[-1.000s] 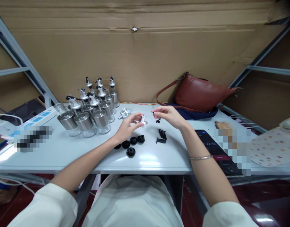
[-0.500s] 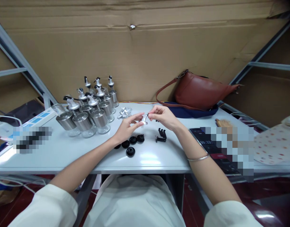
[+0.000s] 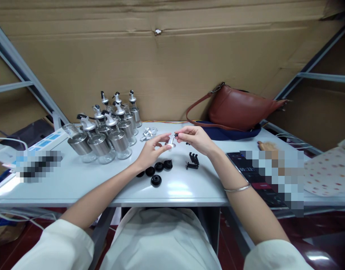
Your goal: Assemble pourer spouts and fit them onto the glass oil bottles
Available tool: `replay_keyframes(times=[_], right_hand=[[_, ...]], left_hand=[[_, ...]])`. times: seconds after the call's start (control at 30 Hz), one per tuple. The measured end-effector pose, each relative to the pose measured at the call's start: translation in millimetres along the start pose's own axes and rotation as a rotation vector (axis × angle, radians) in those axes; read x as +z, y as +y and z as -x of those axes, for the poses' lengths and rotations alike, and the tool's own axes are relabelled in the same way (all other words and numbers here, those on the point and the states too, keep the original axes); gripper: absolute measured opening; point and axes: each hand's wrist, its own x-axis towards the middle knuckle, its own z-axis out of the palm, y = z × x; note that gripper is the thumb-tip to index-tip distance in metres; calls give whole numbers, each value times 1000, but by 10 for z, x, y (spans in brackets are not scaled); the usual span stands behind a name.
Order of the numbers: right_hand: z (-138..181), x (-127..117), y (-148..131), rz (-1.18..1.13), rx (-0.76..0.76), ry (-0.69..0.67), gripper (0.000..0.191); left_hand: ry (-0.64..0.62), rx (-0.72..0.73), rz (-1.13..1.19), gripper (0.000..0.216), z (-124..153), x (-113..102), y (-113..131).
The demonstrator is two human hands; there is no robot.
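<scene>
Between the thumb and fingers of my left hand (image 3: 151, 150) is a silver pourer spout (image 3: 171, 141). My right hand (image 3: 196, 138) pinches a small black flip cap (image 3: 176, 134) against the spout's upper end; whether it is seated there I cannot tell. Below my left hand lie several round black stoppers (image 3: 156, 180), one partly hidden by my wrist. Several more black flip caps (image 3: 192, 165) rest on the table under my right forearm. A small pile of silver spouts (image 3: 148, 134) sits behind my left hand.
Glass bottles with steel sleeves (image 3: 121, 143) crowd the left, most topped with spouts. A brown bag (image 3: 236, 108) on dark blue cloth stands back right. At right lie a phone showing a timer (image 3: 247, 168) and a dotted cloth (image 3: 327, 170). A power strip (image 3: 47, 143) lines the left edge.
My right hand has shifted very slightly at the spout's upper end, and more of the black cap shows. My left hand keeps its hold, and the things on the table lie as before.
</scene>
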Motion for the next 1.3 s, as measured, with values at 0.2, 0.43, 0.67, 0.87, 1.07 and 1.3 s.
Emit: replay_keyframes(times=[0.2, 0.43, 0.67, 0.87, 1.07, 1.3], right_hand=[[-4, -14, 6, 19, -6, -8, 27], [-15, -23, 49, 41, 16, -60, 29], [-12, -20, 41, 64, -11, -71, 29], [-4, -4, 16, 97, -15, -77, 33], [2, 22, -13, 115, 6, -75, 37], [3, 37, -19, 131, 20, -57, 39]], left_hand=[[-11, 6, 4, 41, 3, 8, 5], [-25, 27, 21, 39, 4, 15, 14], [-23, 12, 20, 39, -1, 13, 22], [-15, -1, 11, 42, -9, 4, 4], [-20, -11, 3, 41, -3, 4, 23], [-31, -11, -21, 42, -4, 1, 23]])
